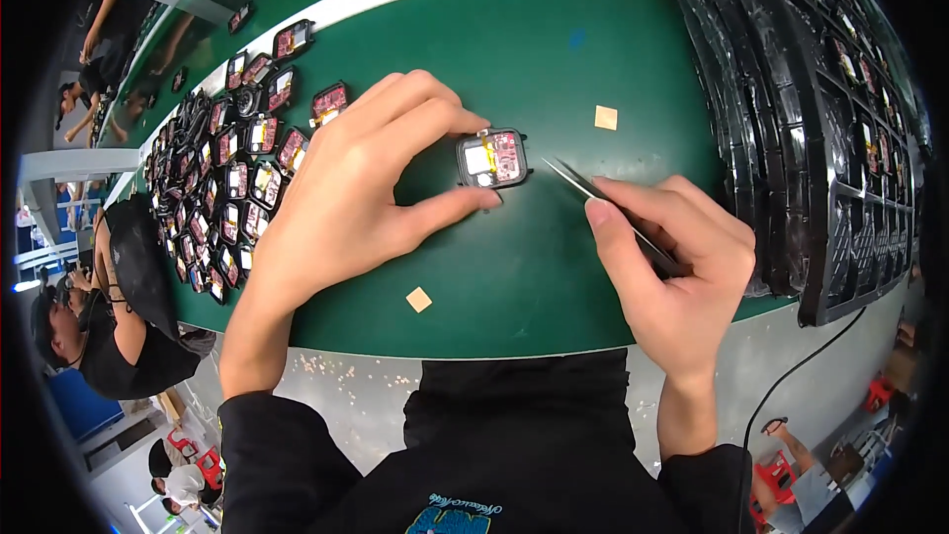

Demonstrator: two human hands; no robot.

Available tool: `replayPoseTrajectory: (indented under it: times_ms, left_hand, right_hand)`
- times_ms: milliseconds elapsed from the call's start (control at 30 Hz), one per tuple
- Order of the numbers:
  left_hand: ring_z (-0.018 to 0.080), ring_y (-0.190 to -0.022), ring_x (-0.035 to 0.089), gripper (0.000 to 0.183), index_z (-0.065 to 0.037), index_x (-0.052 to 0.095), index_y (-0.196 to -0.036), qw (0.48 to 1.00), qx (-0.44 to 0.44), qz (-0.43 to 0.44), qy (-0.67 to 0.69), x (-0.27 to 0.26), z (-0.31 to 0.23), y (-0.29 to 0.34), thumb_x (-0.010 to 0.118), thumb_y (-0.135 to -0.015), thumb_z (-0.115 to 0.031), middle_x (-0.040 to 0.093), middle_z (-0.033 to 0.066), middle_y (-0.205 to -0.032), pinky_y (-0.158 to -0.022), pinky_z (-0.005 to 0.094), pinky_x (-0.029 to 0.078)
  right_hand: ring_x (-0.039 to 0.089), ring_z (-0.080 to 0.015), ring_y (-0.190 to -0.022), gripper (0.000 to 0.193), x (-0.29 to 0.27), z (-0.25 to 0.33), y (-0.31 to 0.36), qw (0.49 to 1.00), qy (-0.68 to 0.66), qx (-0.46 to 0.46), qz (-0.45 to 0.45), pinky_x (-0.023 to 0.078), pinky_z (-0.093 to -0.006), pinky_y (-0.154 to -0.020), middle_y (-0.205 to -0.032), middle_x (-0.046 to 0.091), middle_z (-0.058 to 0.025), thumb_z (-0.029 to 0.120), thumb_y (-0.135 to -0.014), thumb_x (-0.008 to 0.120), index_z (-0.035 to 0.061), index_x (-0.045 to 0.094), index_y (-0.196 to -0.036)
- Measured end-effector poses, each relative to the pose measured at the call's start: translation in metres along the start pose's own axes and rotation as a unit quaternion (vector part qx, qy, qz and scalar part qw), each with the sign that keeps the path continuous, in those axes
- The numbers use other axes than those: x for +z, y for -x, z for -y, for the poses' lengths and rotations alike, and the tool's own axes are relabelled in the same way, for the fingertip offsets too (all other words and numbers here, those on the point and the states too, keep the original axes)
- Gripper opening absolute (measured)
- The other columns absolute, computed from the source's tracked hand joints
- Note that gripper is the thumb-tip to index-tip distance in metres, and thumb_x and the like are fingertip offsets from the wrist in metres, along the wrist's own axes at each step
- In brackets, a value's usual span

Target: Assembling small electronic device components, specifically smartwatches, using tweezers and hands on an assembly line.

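Between the thumb and fingers of my left hand (361, 173) is an opened smartwatch case (493, 158), held by its left side over the green table. Inside the black frame show a red circuit board, a silvery white part and a bit of yellow tape. My right hand (677, 247) pinches a pair of tweezers (568, 178); their tips point at the watch case from the right, a little apart from it. Nothing can be made out between the tips. A small tan square (419, 299) lies below the watch case, and another tan square (606, 118) lies to its upper right.
Many similar watch cases (237, 178) lie heaped on the left of the green table (514, 49). Stacked black trays (791, 129) stand along the right, the top one holding more cases. A black cable (801, 361) hangs at lower right. Other people sit at left.
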State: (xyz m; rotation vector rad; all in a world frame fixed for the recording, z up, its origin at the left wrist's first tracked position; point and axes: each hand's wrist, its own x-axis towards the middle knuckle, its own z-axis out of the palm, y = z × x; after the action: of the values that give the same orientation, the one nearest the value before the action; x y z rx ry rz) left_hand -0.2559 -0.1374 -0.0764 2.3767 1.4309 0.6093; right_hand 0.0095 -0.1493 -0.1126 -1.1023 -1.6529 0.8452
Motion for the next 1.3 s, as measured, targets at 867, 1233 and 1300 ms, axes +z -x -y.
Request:
replayPoseTrajectory:
  times_ms: [867, 1233, 1300]
  left_hand:
    - [0.0157, -0.076, 0.053, 0.057, -0.001, 0.081, -0.127, 0.981, 0.037, 0.093, 0.166, 0.010, 0.013, 0.000, 0.096, -0.077, -0.024, 0.073, 0.0069, -0.100, -0.066, 0.0298, 0.041]
    - [0.0145, -0.071, 0.051, 0.053, -0.002, 0.080, -0.123, 0.982, 0.042, 0.084, 0.167, 0.009, 0.013, -0.002, 0.096, -0.076, -0.019, 0.072, 0.0073, -0.096, -0.066, 0.0296, 0.042]
    - [0.0147, -0.071, 0.051, 0.053, -0.002, 0.080, -0.124, 0.981, 0.049, 0.089, 0.166, 0.009, 0.014, -0.002, 0.096, -0.076, -0.020, 0.072, 0.0070, -0.095, -0.067, 0.0297, 0.042]
  right_hand:
    - [0.053, -0.0042, -0.059, 0.013, -0.007, 0.003, -0.004, 0.994, 0.069, -0.013, 0.089, 0.035, -0.0223, -0.053, -0.073, 0.066, -0.0021, -0.007, -0.086, 0.084, -0.0043, 0.084, -0.098]
    - [0.048, -0.0033, -0.055, 0.025, 0.001, -0.005, 0.000, 0.983, 0.119, -0.134, 0.047, 0.033, -0.0218, -0.050, -0.076, 0.070, -0.0021, -0.011, -0.079, 0.086, -0.0024, 0.086, -0.102]
    - [0.051, -0.0046, -0.056, 0.023, 0.002, -0.004, 0.000, 0.983, 0.117, -0.133, 0.053, 0.035, -0.0224, -0.051, -0.075, 0.069, -0.0023, -0.012, -0.081, 0.086, -0.0032, 0.086, -0.102]
